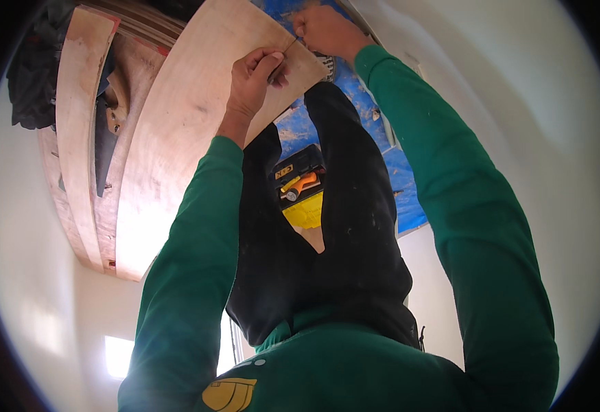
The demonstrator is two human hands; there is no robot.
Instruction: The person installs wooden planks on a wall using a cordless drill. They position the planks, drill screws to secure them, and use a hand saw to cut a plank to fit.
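Observation:
A wide, pale wooden board [183, 117] slants across the upper left, its right corner near my knee. My left hand [253, 77] rests over the board, thumb and fingers pinched together on something small and dark, too hidden to name. Just past the board's right corner is my right hand [331, 33], its fingers curled closed. Whatever it holds, if anything, does not show. A thin dark line [291, 45] runs on or above the board between my hands; I cannot tell whether it is a mark or a slim object.
Narrower wooden boards [79, 130] lie to the left, with a dark cloth or bag [33, 75] beside them. A blue sheet [361, 103] covered in dust spreads below. Between my legs sits a black tool box [300, 161] with an orange-handled tool [303, 185] and something yellow [307, 211].

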